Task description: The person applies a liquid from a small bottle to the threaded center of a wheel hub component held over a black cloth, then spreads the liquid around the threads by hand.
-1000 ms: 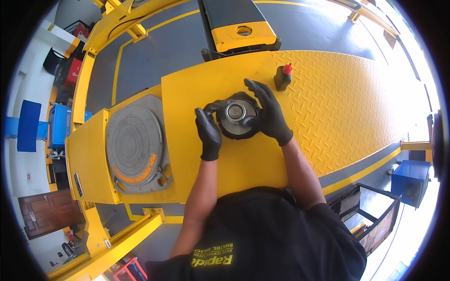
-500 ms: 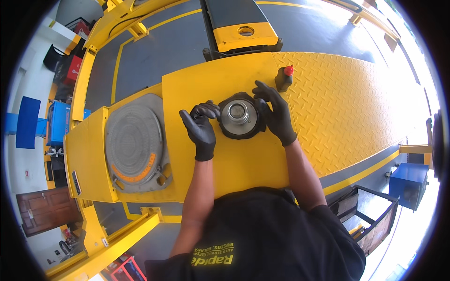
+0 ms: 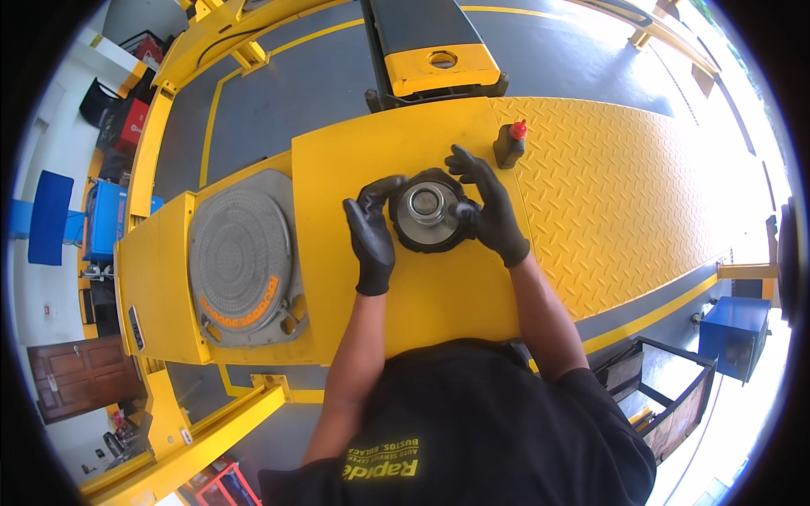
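A round silver metal part (image 3: 417, 232) with a raised central ring and a black, wavy rim lies on the yellow steel platform (image 3: 447, 299). I wear black gloves on both hands. On its left side is my left hand (image 3: 369, 236), thumb apart and fingers curved toward the rim, holding nothing. My right hand (image 3: 492, 209) is at its right side with fingers spread; the thumb, slightly blurred, reaches over the rim near the raised ring. Whether that thumb touches the metal I cannot tell. Just beyond the right hand stands a small dark bottle (image 3: 509, 150) with a red cap.
A grey round turntable plate (image 3: 240, 249) sits to the left. Raised tread plate (image 3: 603, 202) continues the platform to the right. Beyond the far edge is a black and yellow lift unit (image 3: 443, 67). A blue box (image 3: 732, 337) and black metal frame (image 3: 662, 388) are at lower right.
My left hand has shifted slightly right and its fingers have straightened somewhat. The right hand has moved a little left, its thumb now over the metal part. The part stays in place.
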Motion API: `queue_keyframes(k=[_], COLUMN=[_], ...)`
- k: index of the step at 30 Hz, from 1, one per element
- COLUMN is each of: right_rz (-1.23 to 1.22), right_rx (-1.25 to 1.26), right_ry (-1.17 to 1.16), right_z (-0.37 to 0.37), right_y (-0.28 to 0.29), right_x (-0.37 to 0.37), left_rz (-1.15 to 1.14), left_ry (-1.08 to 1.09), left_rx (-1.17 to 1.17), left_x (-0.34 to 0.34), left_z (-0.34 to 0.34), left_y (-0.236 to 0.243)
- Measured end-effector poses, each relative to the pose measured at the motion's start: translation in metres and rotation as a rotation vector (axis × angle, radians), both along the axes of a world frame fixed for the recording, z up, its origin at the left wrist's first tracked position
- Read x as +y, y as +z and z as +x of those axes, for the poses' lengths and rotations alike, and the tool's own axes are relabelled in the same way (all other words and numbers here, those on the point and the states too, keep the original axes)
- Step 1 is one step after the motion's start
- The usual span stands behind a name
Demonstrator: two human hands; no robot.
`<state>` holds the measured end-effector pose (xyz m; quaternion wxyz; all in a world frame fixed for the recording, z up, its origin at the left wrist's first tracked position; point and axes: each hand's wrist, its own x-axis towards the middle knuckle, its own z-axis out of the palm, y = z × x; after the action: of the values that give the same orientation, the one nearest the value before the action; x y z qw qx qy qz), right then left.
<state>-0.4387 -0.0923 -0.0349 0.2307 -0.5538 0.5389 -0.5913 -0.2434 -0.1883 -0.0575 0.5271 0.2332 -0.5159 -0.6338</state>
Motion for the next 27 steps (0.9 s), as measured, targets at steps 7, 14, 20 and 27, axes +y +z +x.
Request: queue_keyframes(k=[7, 14, 20, 27], right_rz=[0.108, -0.012, 0.132, 0.011], right_rx=[0.101, 0.154, -0.085, 0.107], right_ry=[0.002, -0.012, 0.024, 0.019], right_z=[0.008, 0.026, 0.012, 0.028], right_y=[0.001, 0.007, -0.004, 0.003], right_x=[-0.002, -0.004, 0.0, -0.004], left_rz=[-0.11, 0.087, -0.131, -0.035], left_ry=[-0.016, -0.071, -0.14, -0.003], left_rx=[0.057, -0.194, 0.121, -0.262], left_x=[-0.008, 0.0, -0.026, 0.011], left_z=[0.006, 0.01, 0.023, 0.003], left_y=[-0.002, -0.016, -0.021, -0.01])
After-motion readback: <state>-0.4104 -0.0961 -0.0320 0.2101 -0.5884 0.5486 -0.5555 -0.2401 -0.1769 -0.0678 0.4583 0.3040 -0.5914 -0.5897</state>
